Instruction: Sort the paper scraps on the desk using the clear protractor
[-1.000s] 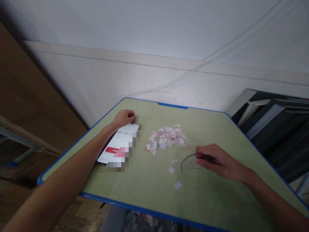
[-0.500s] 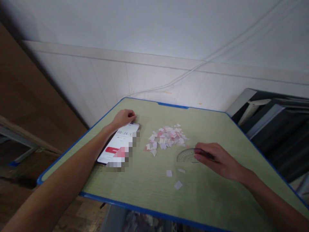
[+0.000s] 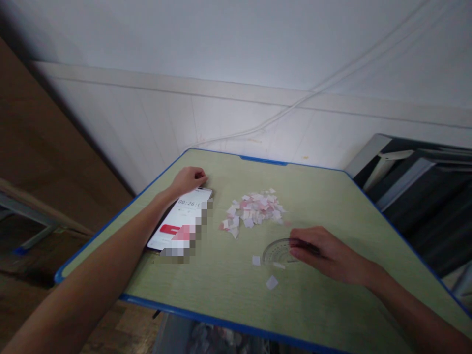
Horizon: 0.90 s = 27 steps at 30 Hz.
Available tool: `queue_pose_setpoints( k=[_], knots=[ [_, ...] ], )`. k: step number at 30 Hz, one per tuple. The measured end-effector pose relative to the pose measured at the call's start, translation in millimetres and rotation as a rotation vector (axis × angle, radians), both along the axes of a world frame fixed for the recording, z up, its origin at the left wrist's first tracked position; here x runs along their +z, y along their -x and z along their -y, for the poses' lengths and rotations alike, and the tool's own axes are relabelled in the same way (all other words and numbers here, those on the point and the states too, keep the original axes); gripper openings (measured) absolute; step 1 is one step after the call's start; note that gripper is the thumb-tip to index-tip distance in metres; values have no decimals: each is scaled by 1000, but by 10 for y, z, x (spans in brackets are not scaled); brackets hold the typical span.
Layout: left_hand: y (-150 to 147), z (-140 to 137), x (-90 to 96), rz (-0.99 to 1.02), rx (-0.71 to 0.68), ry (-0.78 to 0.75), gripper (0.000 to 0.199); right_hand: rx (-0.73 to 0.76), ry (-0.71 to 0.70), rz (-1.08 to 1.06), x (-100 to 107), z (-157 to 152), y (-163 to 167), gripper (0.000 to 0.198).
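Two bare, slender forearms [image 3: 110, 260] with bare fingers [image 3: 304, 233]

Pink-and-white paper scraps [image 3: 258, 209], pale green tabletop [image 3: 350, 211], blue edging [image 3: 199, 315]

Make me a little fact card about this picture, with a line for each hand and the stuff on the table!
Left hand: fingers curled, by the phone's far end, no object visible in it
Right hand: pinching a see-through protractor
Paper pile: white and pink scraps, between the phone and right hand
Loose pieces: three white ones, nearer the person than the pile
Phone: screen lit, reads 00:26, part blurred out
Table: pale green top, blue edge
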<state>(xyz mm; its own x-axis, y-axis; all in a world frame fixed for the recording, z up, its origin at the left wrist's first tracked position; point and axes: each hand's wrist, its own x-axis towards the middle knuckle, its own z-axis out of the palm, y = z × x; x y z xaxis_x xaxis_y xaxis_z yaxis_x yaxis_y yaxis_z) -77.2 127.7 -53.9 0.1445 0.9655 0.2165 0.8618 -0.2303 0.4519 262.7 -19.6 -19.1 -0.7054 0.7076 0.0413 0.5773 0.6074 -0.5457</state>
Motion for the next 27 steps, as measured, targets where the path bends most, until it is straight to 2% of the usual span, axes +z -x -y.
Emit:
queue_pose_setpoints(
  k=[11,17,22,27],
  knots=[
    [0,16,14,-3,-3,-12,24,-80,-29,-63,-9,4,37,23],
    [-7,15,19,-10,4,0,22,-56,-7,27,-107,48,102,20],
    [-5,11,16,-1,0,3,23,53,69,103,-27,142,144,23],
    [-1,13,17,4,4,6,23,151,127,46,96,113,50,26]
  ],
)
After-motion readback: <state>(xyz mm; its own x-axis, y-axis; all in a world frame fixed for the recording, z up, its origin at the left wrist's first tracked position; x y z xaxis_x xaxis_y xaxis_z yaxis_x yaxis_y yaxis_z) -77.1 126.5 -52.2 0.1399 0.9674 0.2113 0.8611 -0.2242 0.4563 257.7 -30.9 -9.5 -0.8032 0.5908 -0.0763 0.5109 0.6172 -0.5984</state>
